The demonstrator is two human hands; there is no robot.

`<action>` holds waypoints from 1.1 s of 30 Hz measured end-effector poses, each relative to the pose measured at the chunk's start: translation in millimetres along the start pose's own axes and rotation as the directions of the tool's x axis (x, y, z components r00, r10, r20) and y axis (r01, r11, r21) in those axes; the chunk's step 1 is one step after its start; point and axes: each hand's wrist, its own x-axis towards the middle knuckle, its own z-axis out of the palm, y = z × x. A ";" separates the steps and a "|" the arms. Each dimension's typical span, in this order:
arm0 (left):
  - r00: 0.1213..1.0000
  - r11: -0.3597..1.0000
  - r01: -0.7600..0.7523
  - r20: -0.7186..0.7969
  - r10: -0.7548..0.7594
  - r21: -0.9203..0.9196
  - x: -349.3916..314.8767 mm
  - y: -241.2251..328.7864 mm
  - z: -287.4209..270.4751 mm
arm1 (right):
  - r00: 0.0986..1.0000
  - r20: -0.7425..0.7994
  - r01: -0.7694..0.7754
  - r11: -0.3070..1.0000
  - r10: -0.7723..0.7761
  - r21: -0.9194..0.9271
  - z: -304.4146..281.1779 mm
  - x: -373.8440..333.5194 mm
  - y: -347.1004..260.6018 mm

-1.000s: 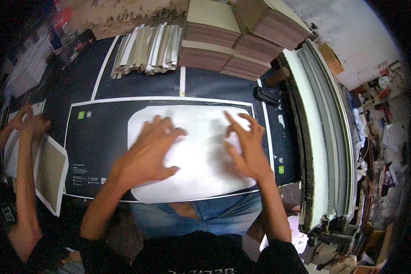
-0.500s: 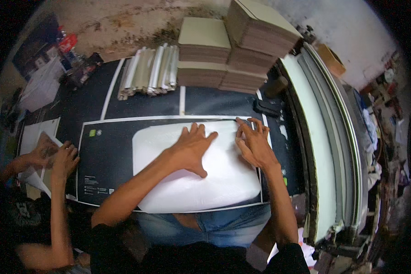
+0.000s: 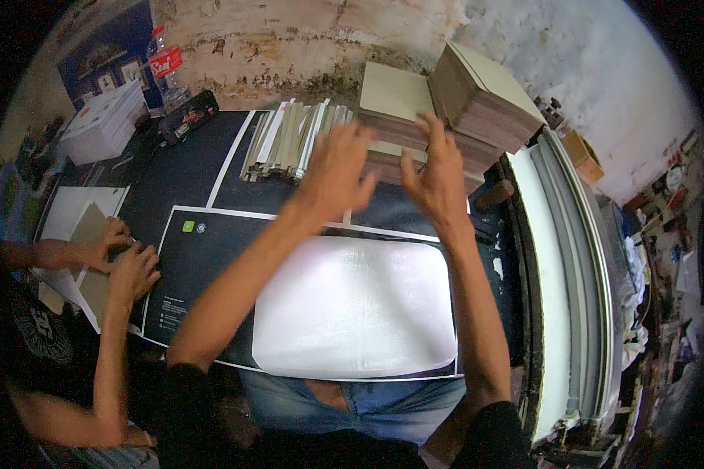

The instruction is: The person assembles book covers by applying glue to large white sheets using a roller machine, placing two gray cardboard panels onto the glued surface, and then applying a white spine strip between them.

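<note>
A glossy white sheet with rounded corners [image 3: 352, 309] lies flat on the black printed table cover [image 3: 203, 270] in front of me. Both my hands are raised beyond its far edge, holding nothing. My left hand [image 3: 338, 173] has its fingers apart, somewhat smeared by motion, near the bundle of strips and the board stacks. Fingers spread, my right hand [image 3: 438, 176] hovers in front of the stacked brown-grey boards [image 3: 403, 98] and covers part of them. Whether either hand touches the boards I cannot tell.
Thin white and tan strips [image 3: 285, 144] lie bundled at the back. At left, a co-worker's hands [image 3: 129, 266] press on a board and white paper. A plastic bottle [image 3: 164, 62] and a white paper stack [image 3: 105, 125] stand behind. Long sheets [image 3: 559, 273] lean along the right edge.
My hands have left the white sheet and moved forward toward the board stacks. The sheet now lies straighter and slightly nearer. The view has tilted up and shifted left.
</note>
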 end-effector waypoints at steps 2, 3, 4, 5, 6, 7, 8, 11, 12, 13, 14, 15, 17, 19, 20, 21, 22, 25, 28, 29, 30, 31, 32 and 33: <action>0.992 0.996 -0.089 -0.086 0.088 -0.005 53.4 -43.0 5.5 | 0.996 0.086 0.030 0.999 -0.031 0.014 7.5 -27.0 -1.4; 0.993 0.995 -0.097 -0.057 0.099 0.029 69.0 -57.2 11.3 | 0.991 0.130 0.039 0.999 -0.041 0.014 8.2 -40.7 -1.0; 0.994 0.992 -0.107 -0.027 0.109 0.062 81.8 -69.5 17.4 | 0.986 0.164 0.039 0.999 -0.040 0.006 6.5 -51.3 -1.7; 0.992 0.989 -0.124 0.013 0.123 0.081 89.8 -70.6 24.2 | 0.980 0.199 0.023 1.000 -0.021 -0.009 1.8 -64.6 -0.7; 0.990 0.985 -0.137 0.045 0.133 0.101 93.2 -73.0 28.8 | 0.972 0.233 0.009 1.000 -0.004 -0.021 -2.8 -72.6 0.5; 0.987 0.981 -0.149 0.077 0.140 0.124 93.9 -77.7 30.1 | 0.969 0.246 0.022 1.000 -0.017 -0.018 -9.6 -75.7 2.2; 0.982 0.976 -0.165 0.115 0.150 0.141 93.1 -79.1 33.6 | 0.966 0.259 0.027 0.999 -0.021 -0.019 -21.6 -78.8 3.4; 0.966 0.951 -0.238 0.155 0.209 0.197 83.1 -84.1 23.6 | 0.965 0.260 0.002 0.999 0.010 -0.045 -42.0 -81.8 12.4; 0.963 0.951 -0.259 0.125 0.240 0.171 75.8 -68.5 12.8 | 0.971 0.234 -0.025 0.997 0.042 -0.075 -46.1 -81.0 17.1; 0.948 0.931 -0.319 0.075 0.311 0.175 67.0 -61.8 9.7 | 0.976 0.207 -0.050 0.994 0.071 -0.102 -48.0 -78.9 20.1; 0.925 0.905 -0.376 0.028 0.378 0.198 57.8 -61.2 -3.0 | 0.987 0.143 -0.058 0.996 0.068 -0.070 -46.9 -72.7 16.9; 0.896 0.877 -0.431 -0.012 0.443 0.211 47.0 -51.2 -13.2 | 0.996 0.085 0.004 0.997 0.002 -0.076 -47.2 -65.3 15.4; 0.848 0.858 -0.476 -0.157 0.506 0.194 22.9 -22.1 -38.4 | 0.992 -0.030 0.121 0.986 -0.125 -0.114 -57.1 -46.3 11.1; 0.815 0.832 -0.535 -0.171 0.554 0.143 -0.7 12.1 -78.6 | 0.988 0.037 0.155 0.985 -0.152 -0.077 -68.3 -35.3 15.8; 0.802 0.817 -0.565 -0.156 0.577 0.116 -16.0 24.1 -93.3 | 0.983 0.085 0.170 0.984 -0.165 -0.053 -69.7 -36.8 15.4; 0.794 0.804 -0.585 -0.122 0.595 0.109 -32.5 37.1 -118.9 | 0.974 0.121 0.189 0.981 -0.192 0.035 -70.6 -36.8 0.8; 0.805 0.806 -0.576 -0.075 0.588 0.137 -46.1 53.1 -138.0 | 0.963 0.133 0.202 0.955 -0.234 0.219 -61.9 -46.0 3.9; 0.903 0.912 -0.409 -0.139 0.407 0.017 -80.2 81.2 -164.3 | 0.962 0.222 0.020 0.851 -0.160 0.525 -69.9 -76.0 -19.6; 0.956 0.947 0.006 -0.276 -0.100 -0.321 -111.1 85.5 -166.6 | 0.939 0.344 -0.260 0.643 -0.007 0.721 -72.2 -108.7 -56.4; 0.972 0.935 0.058 -0.195 -0.134 -0.351 -119.8 82.1 -158.3 | 0.919 0.390 -0.352 0.553 0.052 0.755 -72.7 -120.8 -65.7; 0.979 0.928 0.117 -0.116 -0.167 -0.353 -130.1 78.4 -155.2 | 0.893 0.425 -0.422 0.597 0.146 0.682 -76.6 -125.9 -84.2; 0.979 0.919 0.176 -0.036 -0.201 -0.353 -139.5 75.9 -153.1 | 0.866 0.465 -0.489 0.509 0.185 0.708 -71.2 -141.7 -85.6; 0.970 0.884 0.242 0.075 -0.232 -0.400 -147.6 78.5 -155.9 | 0.775 0.584 -0.615 0.500 0.242 0.610 -78.0 -142.3 -97.7; 0.924 0.762 0.369 0.120 -0.363 -0.533 -157.5 81.0 -147.7 | 0.662 0.681 -0.726 0.491 0.312 0.481 -89.8 -137.3 -110.5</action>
